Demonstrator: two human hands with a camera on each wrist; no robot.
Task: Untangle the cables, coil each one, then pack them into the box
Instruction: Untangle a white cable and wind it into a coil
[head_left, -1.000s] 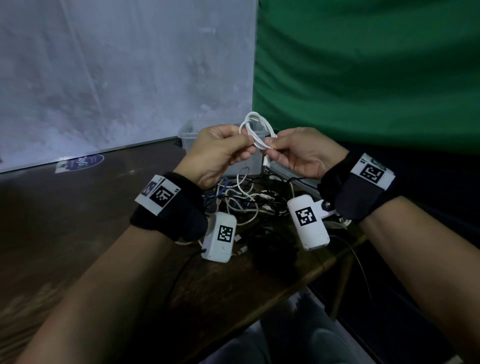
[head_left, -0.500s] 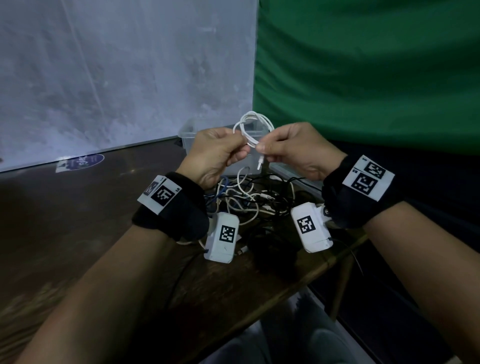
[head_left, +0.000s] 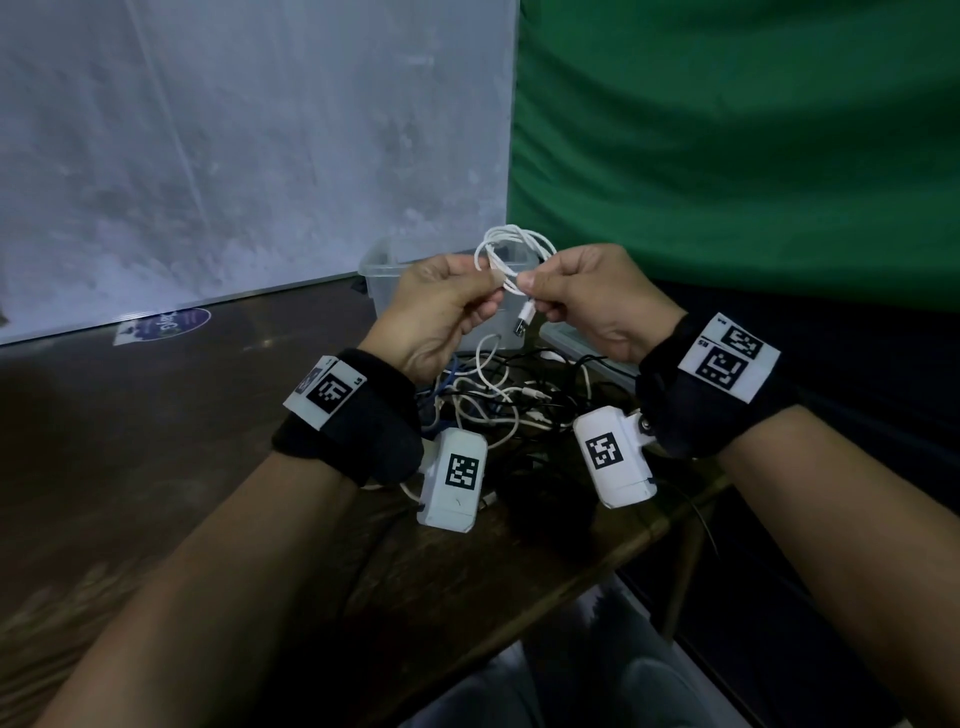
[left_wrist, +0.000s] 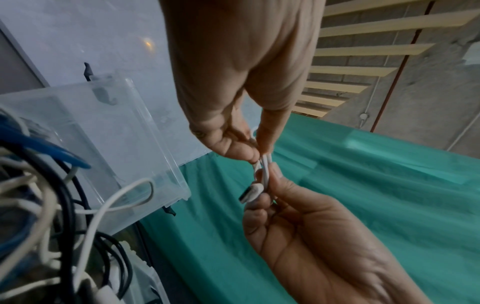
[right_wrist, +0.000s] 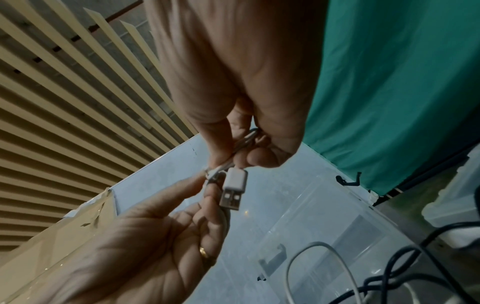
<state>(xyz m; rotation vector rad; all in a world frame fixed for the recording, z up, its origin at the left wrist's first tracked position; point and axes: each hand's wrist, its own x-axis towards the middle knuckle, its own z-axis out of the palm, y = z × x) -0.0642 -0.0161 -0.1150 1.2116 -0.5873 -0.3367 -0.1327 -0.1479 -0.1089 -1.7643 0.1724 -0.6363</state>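
I hold a small white cable coil (head_left: 511, 249) in the air between both hands, above the table. My left hand (head_left: 493, 285) pinches the bundled strands from the left, and my right hand (head_left: 525, 285) pinches them from the right, fingertips almost touching. The cable's white USB plug (head_left: 523, 321) hangs loose just below the pinch; it also shows in the right wrist view as the USB plug (right_wrist: 233, 189). In the left wrist view the cable strands (left_wrist: 265, 168) run between both hands' fingertips. The clear plastic box (head_left: 382, 275) stands open behind my hands.
A tangle of white, black and blue cables (head_left: 498, 400) lies on the dark wooden table (head_left: 156, 441) under my wrists, in front of the box. The table's edge (head_left: 649, 535) runs close on the right. A green cloth (head_left: 727, 156) hangs behind.
My right hand has shifted slightly left toward the left hand, tightening the pinch on the coil. The USB plug now dangles free below the fingers.
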